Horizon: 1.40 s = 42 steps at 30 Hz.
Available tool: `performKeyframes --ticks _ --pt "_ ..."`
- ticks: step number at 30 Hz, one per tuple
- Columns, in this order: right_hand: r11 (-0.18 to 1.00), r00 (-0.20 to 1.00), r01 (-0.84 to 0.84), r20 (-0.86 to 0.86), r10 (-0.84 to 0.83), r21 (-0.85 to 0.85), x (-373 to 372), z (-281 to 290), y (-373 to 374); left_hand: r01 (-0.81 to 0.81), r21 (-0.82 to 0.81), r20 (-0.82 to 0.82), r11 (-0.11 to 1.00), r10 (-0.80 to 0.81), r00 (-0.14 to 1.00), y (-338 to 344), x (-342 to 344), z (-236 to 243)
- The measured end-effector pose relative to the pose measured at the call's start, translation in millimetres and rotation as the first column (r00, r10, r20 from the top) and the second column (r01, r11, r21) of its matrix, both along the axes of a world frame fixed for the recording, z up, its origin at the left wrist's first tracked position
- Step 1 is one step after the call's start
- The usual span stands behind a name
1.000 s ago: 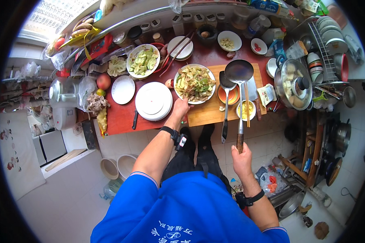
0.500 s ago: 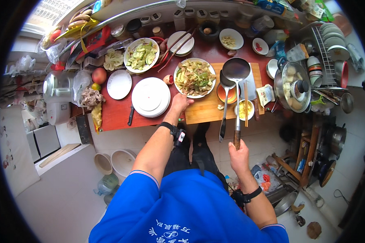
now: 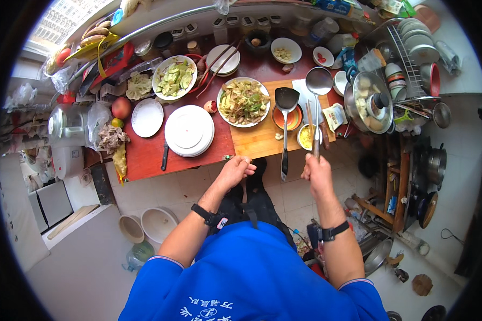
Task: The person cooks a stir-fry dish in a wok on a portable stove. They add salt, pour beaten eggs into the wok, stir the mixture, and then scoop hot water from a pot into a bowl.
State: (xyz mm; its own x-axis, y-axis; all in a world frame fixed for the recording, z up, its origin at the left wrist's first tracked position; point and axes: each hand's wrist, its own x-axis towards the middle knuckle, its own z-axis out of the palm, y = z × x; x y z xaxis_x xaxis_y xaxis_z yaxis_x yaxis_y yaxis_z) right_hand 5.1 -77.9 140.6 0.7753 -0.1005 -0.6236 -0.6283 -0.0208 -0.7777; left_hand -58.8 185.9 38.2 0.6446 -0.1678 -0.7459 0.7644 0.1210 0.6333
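My right hand [image 3: 317, 174] is wrapped round the handle of a metal ladle [image 3: 319, 81], its bowl over the white-topped far end of the cutting board [image 3: 251, 142]. Just off the table's front edge is my left hand [image 3: 238, 171], fingers curled in, nothing visible in them. A plate of stir-fried food [image 3: 244, 102] sits beyond it, on the board's left part. A black spatula [image 3: 287, 99] rests across an orange-patterned bowl [image 3: 293, 124], its handle jutting past the board. Chopsticks lie over a small bowl of yellow food [image 3: 306, 138], close to the ladle's handle.
Stacked white plates [image 3: 189, 131], a knife [image 3: 165, 157] and a bowl of sliced green vegetables [image 3: 174, 78] stand on the left. A glass-lidded pot [image 3: 368, 102] occupies the right, near a dish rack [image 3: 412, 59]. Basins [image 3: 159, 224] stand on the floor.
My left hand has drawn back from the edge of the stir-fry plate to in front of the table. My right hand has shifted the ladle rightward, away from the spatula. The view has shifted slightly.
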Motion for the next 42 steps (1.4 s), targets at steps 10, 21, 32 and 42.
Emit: performKeyframes --ticks 10,21,32,42 --pt "0.669 0.919 -0.359 -0.123 0.374 -0.65 64 -33 -146 0.038 0.108 -0.08 0.993 -0.029 0.996 27 -78 -13" --pt "0.429 0.794 -0.486 -0.18 0.58 -0.762 93 -88 -169 0.027 0.232 -0.16 0.972 0.01 0.987 22 -116 -17" --pt "0.268 0.738 -0.597 -0.388 0.552 -0.756 92 -121 -175 0.182 0.321 -0.095 0.93 -0.16 0.983 -32 -92 -9" --pt "0.484 0.856 -0.464 -0.235 0.46 -0.742 60 -103 -186 0.158 0.363 -0.046 0.918 -0.152 0.987 -42 -76 -3"
